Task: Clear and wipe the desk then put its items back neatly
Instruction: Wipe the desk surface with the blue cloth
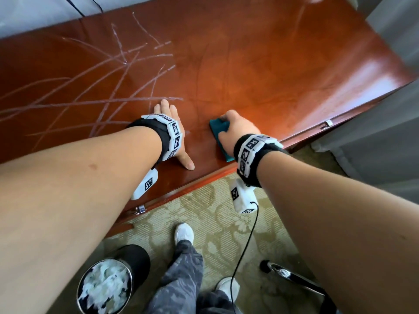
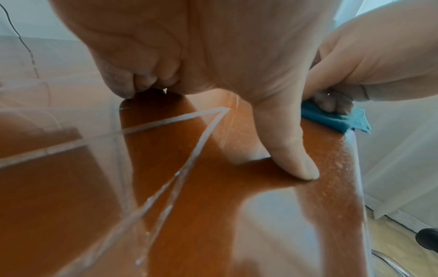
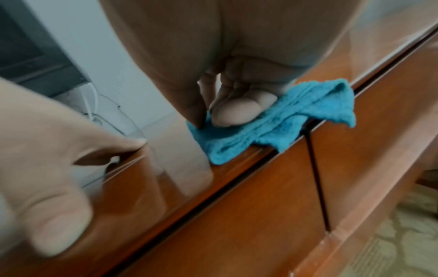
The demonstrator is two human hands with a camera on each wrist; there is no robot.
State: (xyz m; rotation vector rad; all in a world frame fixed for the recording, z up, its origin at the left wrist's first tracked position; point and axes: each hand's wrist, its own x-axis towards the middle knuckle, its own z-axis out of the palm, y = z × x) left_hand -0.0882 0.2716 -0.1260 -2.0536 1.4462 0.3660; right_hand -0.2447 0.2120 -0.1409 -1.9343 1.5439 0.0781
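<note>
We see the blue cloth (image 1: pixel 219 128) near the front edge of the glossy red-brown surface (image 1: pixel 260 64), with our right hand (image 1: pixel 238 132) curled over it, fingers pressing and pinching the fabric. Just beside it our left hand (image 1: pixel 172 130) lies flat on the wood, fingers spread and holding nothing. Pale streaks (image 1: pixel 127 71) cross the surface's left part. No readable writing shows. Below lie patterned carpet (image 1: pixel 217 214) and a round bin (image 1: pixel 106 284) of crumpled white paper.
</note>
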